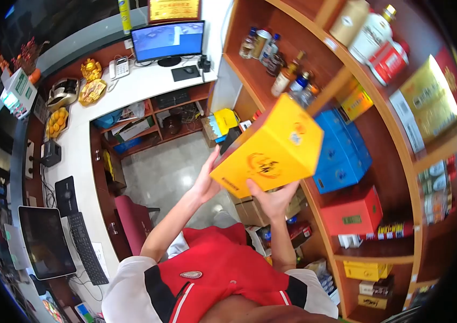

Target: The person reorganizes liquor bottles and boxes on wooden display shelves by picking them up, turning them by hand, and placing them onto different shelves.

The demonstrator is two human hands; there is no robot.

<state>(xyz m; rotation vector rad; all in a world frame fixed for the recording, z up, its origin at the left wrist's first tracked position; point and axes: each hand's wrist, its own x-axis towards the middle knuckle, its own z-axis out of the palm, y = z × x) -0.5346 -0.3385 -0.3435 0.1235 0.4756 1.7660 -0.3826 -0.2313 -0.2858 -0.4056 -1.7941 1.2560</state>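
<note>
A large yellow box (pixel 271 151) with dark printed characters is held up in front of the shelves, tilted, between both my hands. My left hand (pixel 207 177) grips its left edge, with part of the fingers hidden behind it. My right hand (pixel 274 199) holds the lower right, thumb pressed on the printed face and the other fingers underneath. Right behind the yellow box, a blue box (pixel 341 153) stands on the shelf, and a red box (pixel 352 212) sits lower down.
A wooden shelf unit (pixel 416 183) with bottles (pixel 287 75) and boxes curves along the right. To the left runs a white counter (pixel 86 116) with a monitor (pixel 168 40), a telephone (pixel 119 68) and a keyboard (pixel 87 247). A dark red chair (pixel 131 220) stands by the counter.
</note>
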